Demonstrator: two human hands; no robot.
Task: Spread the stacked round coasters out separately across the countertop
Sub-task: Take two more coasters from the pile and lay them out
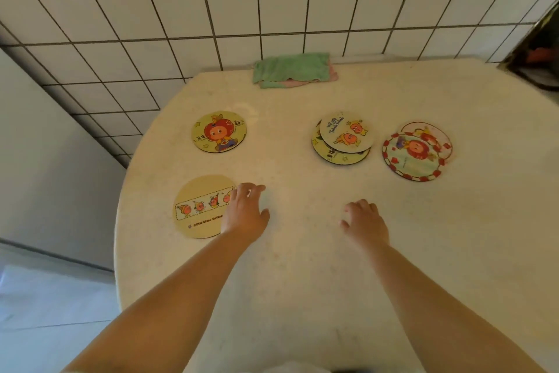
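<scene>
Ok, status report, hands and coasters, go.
Left hand open, overlapping near-left coaster. Right hand open, empty, over bare countertop. Far-left coaster single; middle pile and right pair still overlapped. Nothing in the way.

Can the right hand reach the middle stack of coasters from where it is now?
Probably yes. The right hand is empty, and only bare countertop lies between it and the stack.
</scene>
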